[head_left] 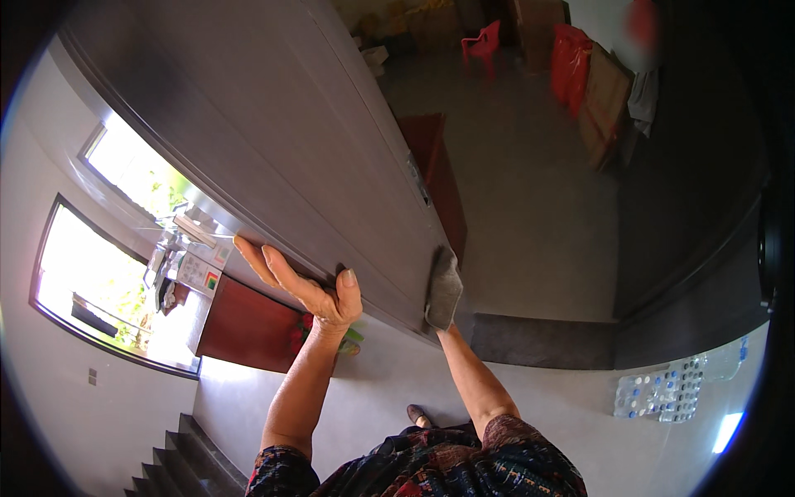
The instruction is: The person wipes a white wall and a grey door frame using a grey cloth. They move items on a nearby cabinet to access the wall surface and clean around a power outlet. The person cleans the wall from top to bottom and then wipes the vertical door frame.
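Note:
A large grey-brown door (273, 149) fills the upper left and middle, with a metal lock plate (420, 180) on its narrow edge. My left hand (315, 290) is held up at the door's lower border, fingers stretched out and thumb apart, with nothing in it; whether it presses on the door I cannot tell. A grey cloth (445, 290) lies against the door near its free edge. My right hand (448, 331) holds this cloth, which hides its fingers.
Beyond the door is a dim room with a red chair (483, 48), red bags (570, 70) and leaning cardboard (606, 103). A dark threshold (542, 341) crosses the doorway. Packs of bottles (662, 391) stand at right. Left are a red-brown cabinet (248, 325), windows and dark stairs (186, 455).

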`<state>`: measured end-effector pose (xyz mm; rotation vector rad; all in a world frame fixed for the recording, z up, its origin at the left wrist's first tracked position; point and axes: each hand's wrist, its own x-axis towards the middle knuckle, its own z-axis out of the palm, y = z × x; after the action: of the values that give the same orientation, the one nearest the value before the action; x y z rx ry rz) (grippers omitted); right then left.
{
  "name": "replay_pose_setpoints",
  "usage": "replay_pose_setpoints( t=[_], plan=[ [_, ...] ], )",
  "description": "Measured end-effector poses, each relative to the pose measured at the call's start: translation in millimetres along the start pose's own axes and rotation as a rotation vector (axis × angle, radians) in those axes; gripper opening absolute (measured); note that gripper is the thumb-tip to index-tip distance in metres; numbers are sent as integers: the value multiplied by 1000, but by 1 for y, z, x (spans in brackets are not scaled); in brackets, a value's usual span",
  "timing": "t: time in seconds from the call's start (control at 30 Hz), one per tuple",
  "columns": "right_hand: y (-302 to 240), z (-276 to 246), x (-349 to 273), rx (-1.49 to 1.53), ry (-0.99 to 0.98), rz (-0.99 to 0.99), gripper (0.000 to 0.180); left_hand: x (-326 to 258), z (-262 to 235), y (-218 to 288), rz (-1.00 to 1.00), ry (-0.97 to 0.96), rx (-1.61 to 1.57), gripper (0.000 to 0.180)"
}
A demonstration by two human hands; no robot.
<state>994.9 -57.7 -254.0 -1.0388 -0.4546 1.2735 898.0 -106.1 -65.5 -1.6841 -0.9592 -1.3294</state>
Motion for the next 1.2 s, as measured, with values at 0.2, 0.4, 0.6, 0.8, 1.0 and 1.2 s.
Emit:
replay_pose_setpoints(
  t=[0.2, 0.4, 0.6, 0.8, 1.0, 1.2],
  plan=[
    [81, -39, 26, -643, 90, -419, 16, 0, 0, 0, -11, 0, -8, 77],
    [-19, 35, 62, -442, -18, -230, 39, -1, -4, -1, -29, -26, -29, 78],
    [-138, 79, 25, -601, -247, -675, 34, -4, -2, -1, -36, -26, -79, 80],
    [-158, 94, -21, -524, -329, -800, 38, -11, -2, -4, -45, 163, -129, 65],
    [-102, 65, -30, -508, -349, -821, 38, -3, -10, 2, -135, 131, -168, 58],
    [-18, -2, -16, -590, -259, -695, 39, -2, -2, 3, -126, 88, -265, 56]
  ],
)
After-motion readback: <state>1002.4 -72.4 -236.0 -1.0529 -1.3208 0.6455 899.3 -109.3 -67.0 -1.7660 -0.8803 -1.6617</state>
